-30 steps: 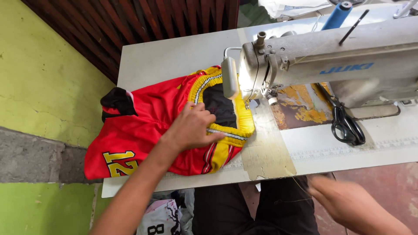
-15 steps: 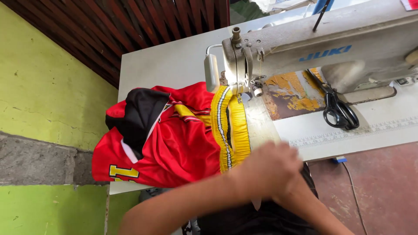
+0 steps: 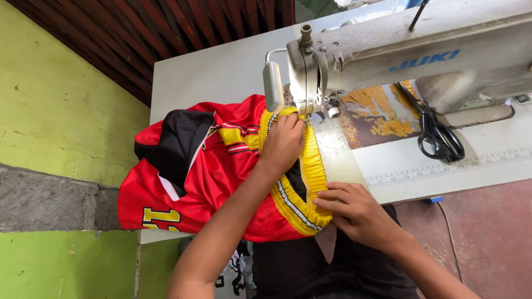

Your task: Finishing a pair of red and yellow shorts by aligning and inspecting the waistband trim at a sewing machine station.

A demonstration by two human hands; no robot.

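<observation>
White-topped and worn, one bench (image 3: 221, 72) carries everything. One grey sewing machine (image 3: 421, 50) stands across its far side, its head just above the cloth. One red garment (image 3: 199, 182) with black panels and a yellow elastic waistband (image 3: 310, 166) lies on the bench's near left part, hanging over the front edge, the waistband running from under the needle toward the person. Two hands work it: the left hand (image 3: 282, 143) lies flat on the waistband just beside the needle, fingers together, pressing down; the right hand (image 3: 354, 207) meets the band's near end at the bench edge, its grip pinching the yellow edge. One pair of black scissors (image 3: 438, 135) lies well apart on the right.
</observation>
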